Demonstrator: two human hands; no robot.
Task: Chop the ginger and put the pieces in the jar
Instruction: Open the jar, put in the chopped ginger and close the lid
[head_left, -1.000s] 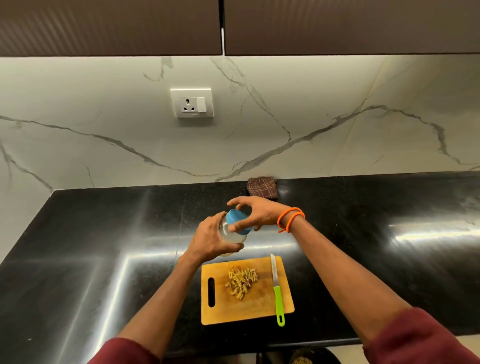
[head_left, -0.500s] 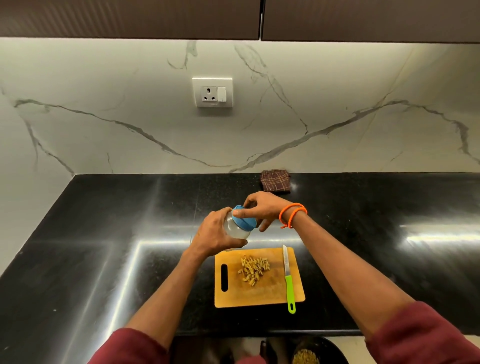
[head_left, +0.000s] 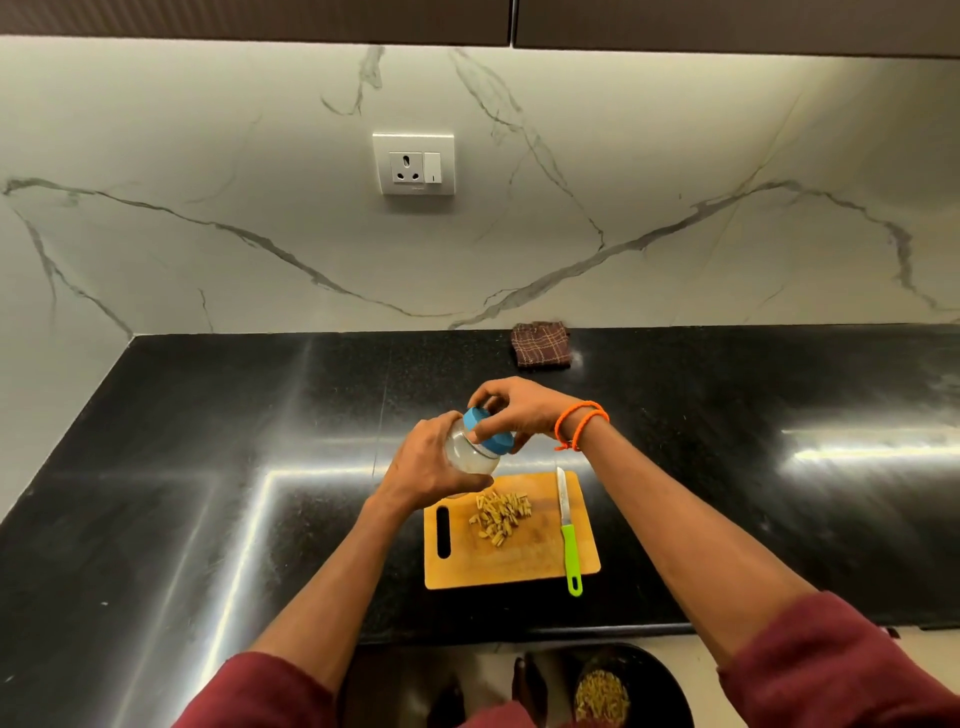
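With the left hand (head_left: 423, 467) gripping the tilted jar (head_left: 470, 453) and the right hand (head_left: 511, 408) twisting its blue lid (head_left: 488, 435), a slip could drop the jar onto the ginger pieces (head_left: 500, 515).

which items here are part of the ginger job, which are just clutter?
Job:
- clear glass jar, held in left hand
- blue plastic lid, gripped by right hand
- chopped ginger pieces
- wooden cutting board
- green-handled knife

Lying about:
- brown checked cloth
- white wall socket

Glossy black counter (head_left: 208, 467), veined marble wall (head_left: 208, 156)
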